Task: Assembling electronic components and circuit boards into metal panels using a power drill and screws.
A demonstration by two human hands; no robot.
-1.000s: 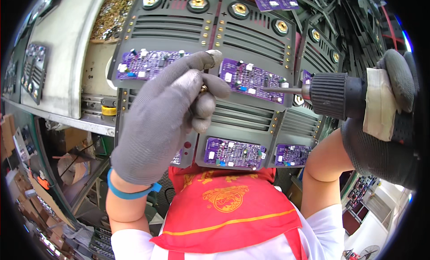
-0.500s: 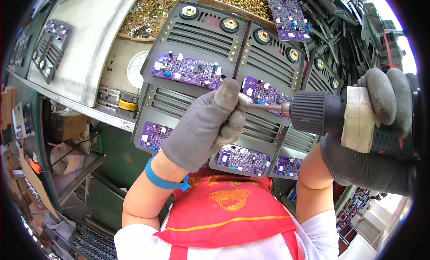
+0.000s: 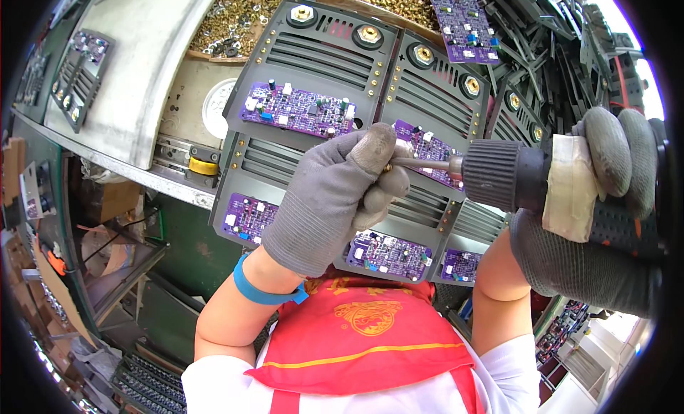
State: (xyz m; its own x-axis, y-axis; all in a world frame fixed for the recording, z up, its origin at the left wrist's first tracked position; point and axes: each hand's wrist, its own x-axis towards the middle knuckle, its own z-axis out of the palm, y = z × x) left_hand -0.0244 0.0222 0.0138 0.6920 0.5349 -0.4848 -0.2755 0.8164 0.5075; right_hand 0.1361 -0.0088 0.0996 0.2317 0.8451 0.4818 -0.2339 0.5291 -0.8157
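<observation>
My right hand (image 3: 605, 179), in a grey glove, is wrapped round a black power screwdriver (image 3: 499, 175) with pale tape on its body. Its bit (image 3: 427, 163) points left toward my left hand. My left hand (image 3: 342, 179), also gloved, pinches thumb against fingers at the bit's tip, where a small brass screw (image 3: 387, 169) partly shows. Below both hands lie dark slotted panels (image 3: 320, 61) with purple circuit boards (image 3: 299, 110) on them. One purple board (image 3: 420, 147) lies partly behind the bit. Brass nuts (image 3: 369, 35) sit in round fittings at the panels' far edge.
Trays of brass hardware (image 3: 235, 18) stand at the back. A loose purple board (image 3: 463, 26) lies behind the panels, and dark metal parts (image 3: 527, 50) are piled at the back right. At left, a separate panel (image 3: 82, 79) rests on a white surface (image 3: 135, 50).
My left hand has shifted a little right, along the bit toward the screwdriver's head. A brass glint now shows between its fingers. My right hand stays nearly still.
</observation>
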